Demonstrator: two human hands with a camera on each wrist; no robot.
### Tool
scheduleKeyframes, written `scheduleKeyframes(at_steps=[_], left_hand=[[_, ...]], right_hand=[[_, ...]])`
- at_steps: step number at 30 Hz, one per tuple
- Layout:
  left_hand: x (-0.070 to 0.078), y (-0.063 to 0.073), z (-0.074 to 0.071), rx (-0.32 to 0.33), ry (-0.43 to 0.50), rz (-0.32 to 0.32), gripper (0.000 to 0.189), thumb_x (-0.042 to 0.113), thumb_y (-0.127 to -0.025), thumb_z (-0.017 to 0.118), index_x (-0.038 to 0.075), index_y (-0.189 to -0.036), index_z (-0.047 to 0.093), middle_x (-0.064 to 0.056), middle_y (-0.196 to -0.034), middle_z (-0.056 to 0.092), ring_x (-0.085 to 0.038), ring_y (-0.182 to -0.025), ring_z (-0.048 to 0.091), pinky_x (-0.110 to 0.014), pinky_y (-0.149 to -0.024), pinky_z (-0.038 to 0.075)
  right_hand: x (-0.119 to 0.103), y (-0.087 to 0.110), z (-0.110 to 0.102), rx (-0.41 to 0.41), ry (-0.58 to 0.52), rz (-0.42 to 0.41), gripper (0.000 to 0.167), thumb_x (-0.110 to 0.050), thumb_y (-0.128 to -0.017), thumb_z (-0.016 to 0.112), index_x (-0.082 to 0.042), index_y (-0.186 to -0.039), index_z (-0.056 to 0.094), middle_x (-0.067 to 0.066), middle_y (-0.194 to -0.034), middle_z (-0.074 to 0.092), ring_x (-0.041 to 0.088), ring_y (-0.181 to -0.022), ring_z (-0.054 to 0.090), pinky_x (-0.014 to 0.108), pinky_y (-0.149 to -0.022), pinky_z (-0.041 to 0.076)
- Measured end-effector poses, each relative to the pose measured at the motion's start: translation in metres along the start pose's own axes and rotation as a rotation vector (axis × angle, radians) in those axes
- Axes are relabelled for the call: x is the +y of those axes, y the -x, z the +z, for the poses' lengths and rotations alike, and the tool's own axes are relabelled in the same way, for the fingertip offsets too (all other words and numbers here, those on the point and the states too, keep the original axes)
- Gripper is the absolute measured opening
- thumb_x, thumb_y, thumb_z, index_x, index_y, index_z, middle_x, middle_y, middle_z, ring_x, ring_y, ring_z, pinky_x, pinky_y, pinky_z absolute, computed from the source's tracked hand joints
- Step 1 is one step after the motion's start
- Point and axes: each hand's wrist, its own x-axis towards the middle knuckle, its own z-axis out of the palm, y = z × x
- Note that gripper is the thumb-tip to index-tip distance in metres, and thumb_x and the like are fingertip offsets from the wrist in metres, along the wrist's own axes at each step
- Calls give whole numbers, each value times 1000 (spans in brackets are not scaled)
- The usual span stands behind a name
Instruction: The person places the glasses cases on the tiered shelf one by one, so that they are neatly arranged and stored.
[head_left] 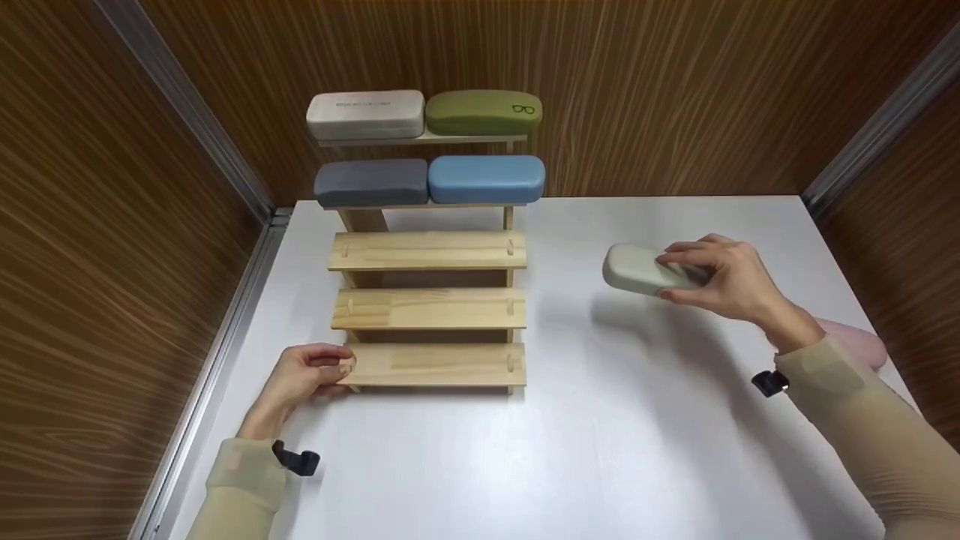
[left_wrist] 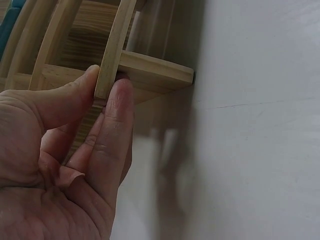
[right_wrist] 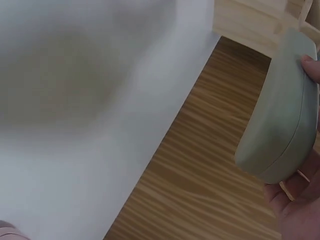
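Observation:
My right hand (head_left: 724,277) grips a pale grey-green glasses case (head_left: 636,268) above the white table, right of the wooden tiered rack (head_left: 427,250). In the right wrist view the same case (right_wrist: 280,110) shows its closed seam, with fingers and thumb around one end. My left hand (head_left: 304,379) pinches the left end of the rack's lowest shelf (head_left: 435,365). The left wrist view shows that thumb and fingertips on either side of the shelf board (left_wrist: 111,55). On the top shelf sit a white case (head_left: 366,115) and a green case (head_left: 484,112). A grey case (head_left: 373,182) and a blue case (head_left: 487,180) sit one tier lower.
A pink case (head_left: 855,343) lies at the table's right side, partly hidden by the right forearm. Brown wood-grain panels (head_left: 675,97) wall in the white table (head_left: 465,465) at the back and both sides. Metal rails run along the corners.

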Motion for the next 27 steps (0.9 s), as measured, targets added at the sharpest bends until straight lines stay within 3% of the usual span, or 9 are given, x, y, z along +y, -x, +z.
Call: scheduleKeyframes(at_steps=[2, 5, 27], left_hand=[[0, 0, 0, -4, 3, 2, 38, -7, -99, 78, -16, -135, 70, 7, -103, 83, -5, -90, 79, -27, -80, 74], [0, 0, 1, -5, 7, 1, 38, -7, -99, 78, -15, -134, 70, 6, -103, 83, -5, -90, 79, -28, -80, 74], [0, 0, 1, 14, -18, -28, 33, -4, -98, 81, -7, -130, 76, 7, -103, 83, -6, -89, 79, -26, -79, 73]], right_hand=[[-5, -4, 0, -6, -3, -33, 47, -12, -68, 105, -11, -113, 90, 15, -111, 87, 26, -92, 75, 10, -71, 45], [-11, -9, 0, -10, -9, -67, 46, -13, -69, 104, -11, -113, 89, 16, -112, 87, 35, -92, 76, 12, -71, 46], [-52, -40, 19, 7, -113, -170, 44, -17, -72, 100, -12, -114, 90, 18, -112, 86, 35, -92, 75, 12, -73, 48]])
